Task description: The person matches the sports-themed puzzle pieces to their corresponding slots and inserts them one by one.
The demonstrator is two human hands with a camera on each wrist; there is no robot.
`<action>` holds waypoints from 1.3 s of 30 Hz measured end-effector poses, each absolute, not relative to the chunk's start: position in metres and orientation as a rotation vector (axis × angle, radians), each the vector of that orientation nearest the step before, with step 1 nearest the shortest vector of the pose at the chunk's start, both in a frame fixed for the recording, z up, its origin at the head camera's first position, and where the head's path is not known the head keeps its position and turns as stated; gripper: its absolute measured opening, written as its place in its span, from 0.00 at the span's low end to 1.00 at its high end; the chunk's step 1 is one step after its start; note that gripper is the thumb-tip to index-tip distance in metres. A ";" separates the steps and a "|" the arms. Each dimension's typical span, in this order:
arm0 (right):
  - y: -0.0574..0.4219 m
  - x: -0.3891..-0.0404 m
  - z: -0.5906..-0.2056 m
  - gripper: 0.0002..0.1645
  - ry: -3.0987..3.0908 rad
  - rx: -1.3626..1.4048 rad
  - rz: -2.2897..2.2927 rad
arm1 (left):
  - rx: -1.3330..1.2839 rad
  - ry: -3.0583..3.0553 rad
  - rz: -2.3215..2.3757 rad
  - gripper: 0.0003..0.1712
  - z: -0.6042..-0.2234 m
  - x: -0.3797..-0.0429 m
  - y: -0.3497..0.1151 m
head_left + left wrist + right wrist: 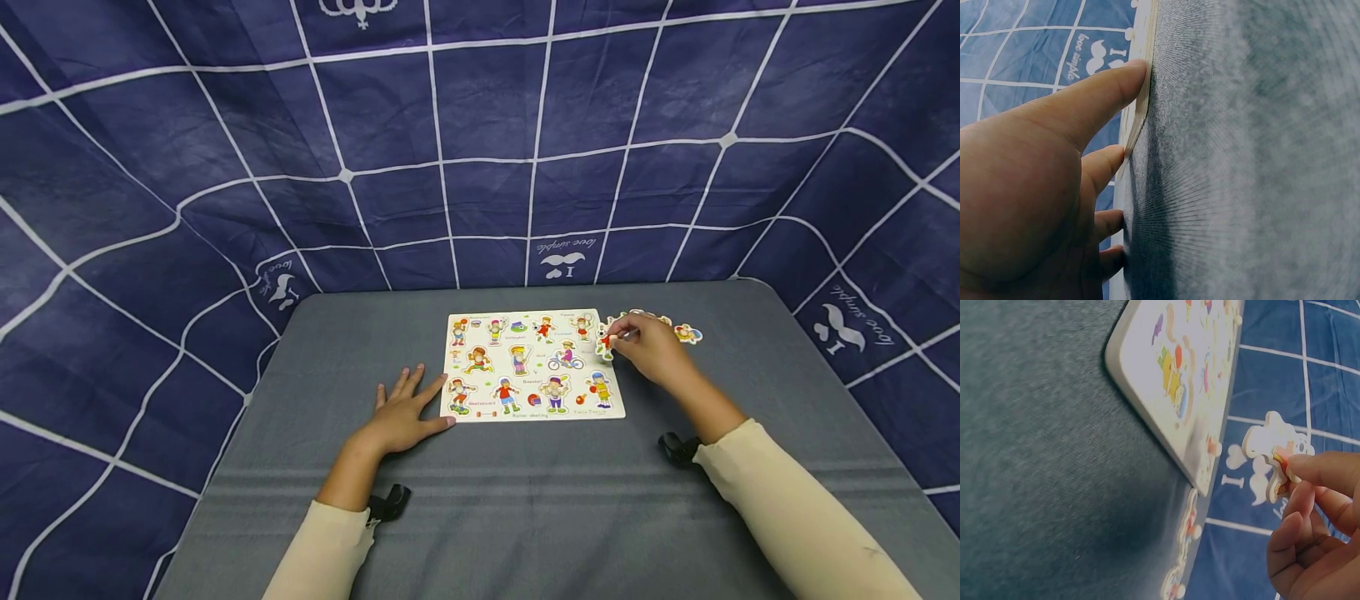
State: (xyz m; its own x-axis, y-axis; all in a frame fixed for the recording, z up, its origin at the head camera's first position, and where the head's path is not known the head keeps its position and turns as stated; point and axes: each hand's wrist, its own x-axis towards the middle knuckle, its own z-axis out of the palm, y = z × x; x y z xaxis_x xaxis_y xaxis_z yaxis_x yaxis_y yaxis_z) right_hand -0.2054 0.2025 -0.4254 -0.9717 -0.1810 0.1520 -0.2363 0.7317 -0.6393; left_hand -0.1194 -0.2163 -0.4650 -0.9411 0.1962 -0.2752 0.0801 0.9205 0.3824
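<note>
A white puzzle board (536,417) printed with sports figures lies flat on the grey table. My left hand (405,417) rests at its left side with fingers spread, the thumb and index fingertip at the board's edge; the left wrist view shows the thumb (1110,94) touching that edge. Over the board's right edge, my right hand (651,346) pinches a wooden puzzle piece (604,343) showing a figure in red. Seen from the right wrist, the thumb and fingers hold this piece (1269,440) by one end, raised above the table.
More loose puzzle pieces (687,333) lie right of the board, partly hidden behind my right hand. Some of them (1188,525) have small knobs. Dark blue cloth (487,200) with white lines rises behind the table and at both sides.
</note>
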 end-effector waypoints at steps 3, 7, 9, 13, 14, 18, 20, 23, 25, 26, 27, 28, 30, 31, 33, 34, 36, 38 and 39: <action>0.197 -0.209 -0.425 0.04 -2.852 0.347 1.046 | 0.203 2.766 0.531 0.49 -0.464 -0.119 -0.216; 0.192 -0.214 -0.425 0.05 -2.881 0.337 1.031 | 0.204 2.760 0.538 0.49 -0.464 -0.119 -0.216; 0.189 -0.217 -0.425 0.05 -2.896 0.333 1.034 | 0.211 2.764 0.544 0.49 -0.465 -0.119 -0.216; 0.182 -0.222 -0.425 0.06 -2.912 0.329 1.047 | 0.214 2.769 0.543 0.48 -0.467 -0.119 -0.216; 0.180 -0.223 -0.424 0.06 -2.915 0.331 1.051 | 0.217 2.773 0.544 0.48 -0.467 -0.119 -0.216; 0.173 -0.228 -0.424 0.06 -2.917 0.343 1.069 | 0.217 2.777 0.550 0.48 -0.467 -0.119 -0.216; 0.169 -0.230 -0.424 0.06 -2.913 0.354 1.083 | 0.216 2.777 0.553 0.48 -0.466 -0.119 -0.216; 0.163 -0.235 -0.425 0.07 -2.906 0.364 1.098 | 0.211 2.776 0.553 0.48 -0.466 -0.119 -0.216; 0.159 -0.238 -0.426 0.07 -2.905 0.372 1.092 | 0.208 2.776 0.550 0.48 -0.466 -0.119 -0.217; 0.157 -0.239 -0.426 0.07 -2.903 0.372 1.085 | 0.206 2.776 0.551 0.48 -0.466 -0.119 -0.217; 0.155 -0.240 -0.426 0.07 -2.901 0.373 1.085 | 0.205 2.776 0.550 0.48 -0.466 -0.119 -0.217; 0.153 -0.242 -0.427 0.06 -2.899 0.376 1.083 | 0.206 2.776 0.550 0.48 -0.466 -0.119 -0.216; 0.149 -0.244 -0.428 0.06 -2.901 0.380 1.076 | 0.204 2.776 0.549 0.48 -0.465 -0.119 -0.217; 0.147 -0.245 -0.428 0.06 -2.900 0.381 1.076 | 0.205 2.776 0.548 0.48 -0.465 -0.119 -0.217; 0.144 -0.246 -0.429 0.06 -2.900 0.382 1.085 | 0.207 2.774 0.545 0.48 -0.465 -0.119 -0.217; 0.143 -0.247 -0.429 0.06 -2.899 0.384 1.082 | 0.208 2.772 0.543 0.49 -0.464 -0.119 -0.217; 0.140 -0.249 -0.430 0.06 -2.895 0.392 1.084 | 0.210 2.770 0.545 0.49 -0.464 -0.119 -0.217; 0.136 -0.250 -0.431 0.06 -2.893 0.399 1.091 | 0.210 2.770 0.546 0.49 -0.464 -0.119 -0.217; 0.135 -0.251 -0.431 0.06 -2.895 0.398 1.091 | 0.210 2.770 0.548 0.49 -0.463 -0.119 -0.217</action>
